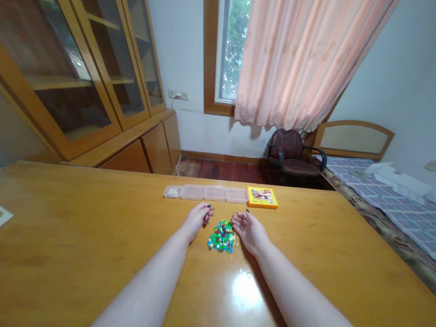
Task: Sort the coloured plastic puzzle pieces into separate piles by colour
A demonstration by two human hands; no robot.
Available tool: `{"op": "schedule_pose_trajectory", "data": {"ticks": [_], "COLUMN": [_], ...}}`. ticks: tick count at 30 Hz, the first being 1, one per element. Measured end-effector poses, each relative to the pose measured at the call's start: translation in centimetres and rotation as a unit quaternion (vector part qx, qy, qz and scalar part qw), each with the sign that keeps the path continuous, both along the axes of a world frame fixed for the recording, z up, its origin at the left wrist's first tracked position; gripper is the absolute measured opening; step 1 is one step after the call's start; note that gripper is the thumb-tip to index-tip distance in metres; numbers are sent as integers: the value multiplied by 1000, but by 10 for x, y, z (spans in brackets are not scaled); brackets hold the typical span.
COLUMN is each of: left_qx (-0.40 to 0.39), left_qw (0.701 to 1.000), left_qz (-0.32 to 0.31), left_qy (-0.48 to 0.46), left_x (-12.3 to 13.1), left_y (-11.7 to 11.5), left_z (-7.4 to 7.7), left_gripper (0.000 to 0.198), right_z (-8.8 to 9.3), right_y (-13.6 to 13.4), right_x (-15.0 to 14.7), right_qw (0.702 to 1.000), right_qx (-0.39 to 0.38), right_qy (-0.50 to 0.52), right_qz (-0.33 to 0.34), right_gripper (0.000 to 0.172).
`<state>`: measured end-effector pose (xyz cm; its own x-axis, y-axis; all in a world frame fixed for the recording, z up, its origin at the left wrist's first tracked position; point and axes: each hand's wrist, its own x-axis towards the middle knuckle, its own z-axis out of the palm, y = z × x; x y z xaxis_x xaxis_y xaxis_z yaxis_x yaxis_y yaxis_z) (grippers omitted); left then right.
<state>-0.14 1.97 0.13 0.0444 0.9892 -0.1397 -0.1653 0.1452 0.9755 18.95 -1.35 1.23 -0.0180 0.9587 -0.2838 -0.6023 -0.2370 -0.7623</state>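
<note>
Between the left hand (195,221) and right hand (248,231) — both open, holding nothing — lies a heap of small green and blue plastic bricks (222,236); hands kept low beside it suit single picks.

Both the left forearm (144,291) and the right forearm (315,311) are shown bare, slender and smooth, and are cut off by the lower edge of the view. Dark polish is worn on the fingernails (209,206) of the left hand (196,221) and the right hand (248,231) (its exact shade is too small to be made out).
</note>
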Motion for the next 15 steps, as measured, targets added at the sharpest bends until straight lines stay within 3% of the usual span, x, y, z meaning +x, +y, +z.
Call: {"op": "schedule_pose_trajectory", "data": {"ticks": [3,5,7,9,12,15], "left_qx": [8,45,107,159,189,210], "left_qw": [1000,996,980,952,914,886], "left_qz": [-5,-22,-60,-117,-191,-213], "left_qy": [23,75,158,234,304,354], "left_x": [3,5,7,7,4,0], "left_y": [-5,-9,-12,-16,-20,-23], "left_z": [3,5,7,10,14,19], "left_gripper": [22,18,15,16,20,24], "right_z": [10,12,9,5,2,2], "right_y": [9,14,15,13,8,5], "right_x": [12,26,38,44,45,43], "right_qw": [1000,991,951,891,818,779], "right_qx": [24,83,128,170,234,275], "right_qy": [6,-106,-279,-411,-498,-527], "right_qz": [15,-2,26,92,167,197], "right_gripper": [23,22,18,14,13,31]}}
